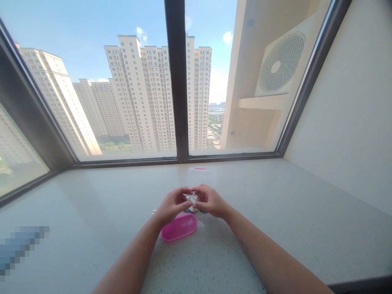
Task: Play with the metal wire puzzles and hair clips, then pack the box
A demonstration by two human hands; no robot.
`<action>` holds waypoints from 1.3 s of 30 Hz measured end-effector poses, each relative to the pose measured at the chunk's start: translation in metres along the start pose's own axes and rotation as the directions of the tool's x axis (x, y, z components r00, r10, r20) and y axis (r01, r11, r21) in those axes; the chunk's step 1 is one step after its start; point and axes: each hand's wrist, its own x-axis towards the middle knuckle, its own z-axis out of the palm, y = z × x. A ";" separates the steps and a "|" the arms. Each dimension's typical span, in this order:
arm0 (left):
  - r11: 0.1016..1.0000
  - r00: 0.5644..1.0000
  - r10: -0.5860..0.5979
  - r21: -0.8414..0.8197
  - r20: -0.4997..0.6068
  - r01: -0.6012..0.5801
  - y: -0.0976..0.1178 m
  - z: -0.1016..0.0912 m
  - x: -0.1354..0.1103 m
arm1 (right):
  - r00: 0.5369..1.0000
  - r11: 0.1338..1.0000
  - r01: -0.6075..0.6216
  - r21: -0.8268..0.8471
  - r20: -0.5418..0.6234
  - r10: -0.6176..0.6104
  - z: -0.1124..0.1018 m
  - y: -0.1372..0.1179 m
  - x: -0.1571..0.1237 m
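On the speckled counter (214, 261) lies a pink oval case (179, 227). Just beyond it, the left hand (173, 205) and right hand (210, 201) both pinch a small shiny object (192, 197).

Two bare forearms, uncovered from the wrists to the near edge, bare left hand (173, 205), bare right hand (211, 201), finer detail too small to tell

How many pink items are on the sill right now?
2: a pink oval case beneath the left hand, and a thin pink strip farther back by the window. That hand and the right hand, pinching a small shiny object, may hide more.
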 end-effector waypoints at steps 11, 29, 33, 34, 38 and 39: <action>0.979 0.996 0.063 0.199 -0.063 -0.050 0.001 -0.002 0.000 | 0.993 0.984 -0.115 0.135 -0.006 0.117 0.001 -0.001 -0.002; 0.968 0.996 0.079 0.243 -0.040 -0.067 0.002 0.000 -0.001 | 0.990 0.978 -0.138 0.156 0.033 0.134 0.005 -0.003 -0.003; 0.963 0.996 0.074 0.261 -0.042 -0.061 0.004 0.002 -0.001 | 0.993 0.985 -0.122 0.120 0.021 0.120 0.004 -0.003 -0.004; 0.962 0.996 0.074 0.267 -0.046 -0.059 0.004 0.002 0.000 | 0.993 0.986 -0.119 0.114 0.014 0.118 0.004 -0.003 -0.004; 0.951 0.994 0.078 0.304 -0.076 -0.051 0.001 0.001 0.001 | 0.995 0.990 -0.097 0.100 -0.009 0.098 0.003 -0.004 -0.004; 0.949 0.993 0.081 0.310 -0.089 -0.049 0.000 0.000 0.001 | 0.996 0.992 -0.090 0.092 -0.015 0.092 0.002 -0.004 -0.004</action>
